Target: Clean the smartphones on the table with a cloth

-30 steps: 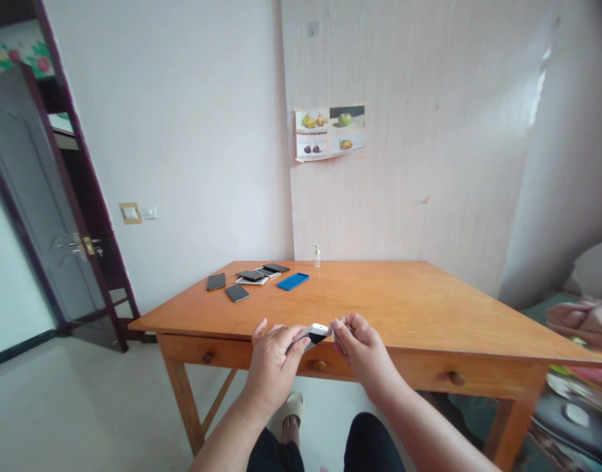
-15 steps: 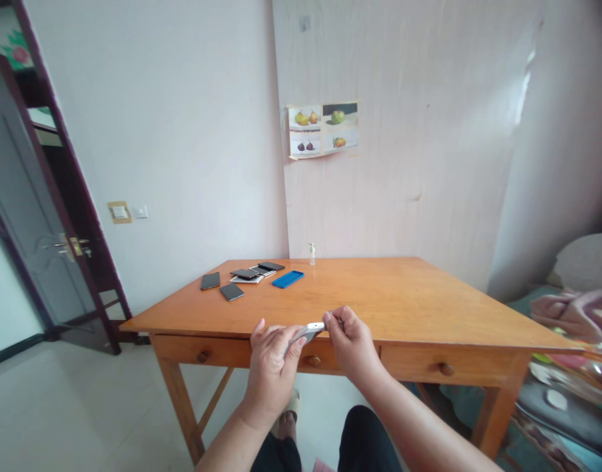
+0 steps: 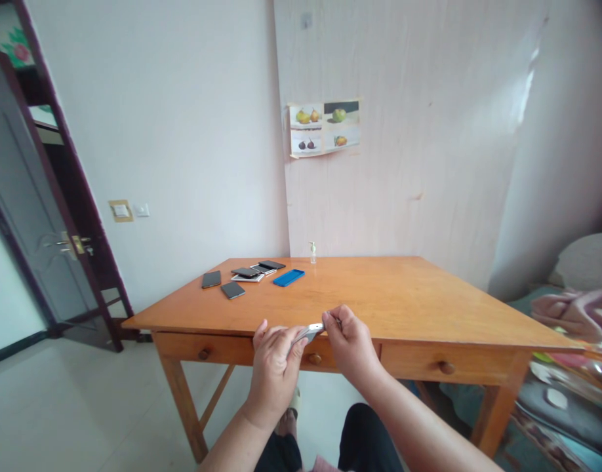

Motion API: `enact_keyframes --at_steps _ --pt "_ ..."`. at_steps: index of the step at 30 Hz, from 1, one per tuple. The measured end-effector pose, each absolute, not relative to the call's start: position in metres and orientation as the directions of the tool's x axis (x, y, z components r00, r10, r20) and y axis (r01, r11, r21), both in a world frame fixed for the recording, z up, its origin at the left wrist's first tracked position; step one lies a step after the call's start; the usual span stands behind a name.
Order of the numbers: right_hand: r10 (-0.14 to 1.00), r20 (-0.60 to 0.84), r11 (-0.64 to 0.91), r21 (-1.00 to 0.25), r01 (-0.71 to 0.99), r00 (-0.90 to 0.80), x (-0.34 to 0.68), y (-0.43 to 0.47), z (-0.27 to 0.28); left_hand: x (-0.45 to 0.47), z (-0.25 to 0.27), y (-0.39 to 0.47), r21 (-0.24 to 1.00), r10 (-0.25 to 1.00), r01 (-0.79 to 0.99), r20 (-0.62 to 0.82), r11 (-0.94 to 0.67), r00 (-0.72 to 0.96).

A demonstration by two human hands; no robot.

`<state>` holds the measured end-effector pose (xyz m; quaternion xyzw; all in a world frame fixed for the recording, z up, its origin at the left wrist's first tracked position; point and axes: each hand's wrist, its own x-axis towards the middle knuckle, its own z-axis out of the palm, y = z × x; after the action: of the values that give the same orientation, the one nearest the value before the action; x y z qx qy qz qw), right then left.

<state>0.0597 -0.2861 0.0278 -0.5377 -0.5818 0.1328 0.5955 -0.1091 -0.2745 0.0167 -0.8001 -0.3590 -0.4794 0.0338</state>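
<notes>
A white-edged smartphone [image 3: 309,332] is held tilted over the front edge of the table [image 3: 370,295]. My left hand [image 3: 276,360] is closed around its left side, with the thumb on the near face. At the phone's right end, my right hand [image 3: 350,341] is pinched, thumb against fingers. Whatever those fingertips grip is too small to make out, and they seem to touch the phone's edge. Beyond my hands lies a blue phone case [image 3: 288,278].
Several dark phones, one of them a phone [image 3: 233,290] nearest me, lie on the table's left side, some overlapping on white items. A small pump bottle [image 3: 313,253] stands at the back edge. Drawer knobs [image 3: 446,368] stick out along the table front.
Both hands and the phone hold nearly the same pose. The whole view has shifted very slightly.
</notes>
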Motion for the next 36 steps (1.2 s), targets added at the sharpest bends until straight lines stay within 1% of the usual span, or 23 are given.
enact_keyframes --at_steps 5,9,11,17,23,29,31,32,34,36 --pt "0.786 0.582 0.441 -0.764 0.471 0.209 0.047 -0.297 0.036 -0.109 0.018 -0.276 0.274 0.535 0.6 0.785 -0.752 0.313" --pt "0.791 0.551 0.388 -0.789 0.476 0.267 0.057 -0.287 0.03 -0.109 0.016 -0.276 0.287 0.521 0.602 0.813 -0.745 0.258" --pt "0.787 0.542 0.368 -0.795 0.482 0.294 0.06 -0.285 0.026 -0.108 0.015 -0.275 0.287 0.525 0.608 0.811 -0.74 0.256" --pt "0.788 0.571 0.425 -0.775 0.468 0.23 0.05 -0.295 0.031 -0.106 0.015 -0.276 0.27 0.534 0.607 0.787 -0.748 0.308" --pt "0.785 0.545 0.358 -0.787 0.502 0.294 0.062 -0.285 0.025 -0.108 0.012 -0.275 0.28 0.525 0.608 0.807 -0.743 0.27" --pt "0.784 0.578 0.424 -0.766 0.483 0.229 0.051 -0.295 0.029 -0.105 0.011 -0.277 0.32 0.556 0.58 0.78 -0.749 0.287" --pt "0.782 0.571 0.419 -0.778 0.468 0.248 0.054 -0.292 0.029 -0.105 0.011 -0.277 0.364 0.564 0.555 0.789 -0.749 0.243" --pt "0.784 0.56 0.409 -0.79 0.457 0.267 0.057 -0.289 0.028 -0.106 0.012 -0.277 0.408 0.582 0.532 0.786 -0.742 0.21" --pt "0.801 0.514 0.383 -0.833 0.398 0.305 0.066 -0.281 0.023 -0.107 0.012 -0.274 0.559 0.667 0.434 0.731 -0.706 0.144" --pt "0.839 0.438 0.36 -0.892 0.274 0.324 0.073 -0.275 0.017 -0.107 0.011 -0.271 0.73 0.775 0.273 0.621 -0.626 0.118"
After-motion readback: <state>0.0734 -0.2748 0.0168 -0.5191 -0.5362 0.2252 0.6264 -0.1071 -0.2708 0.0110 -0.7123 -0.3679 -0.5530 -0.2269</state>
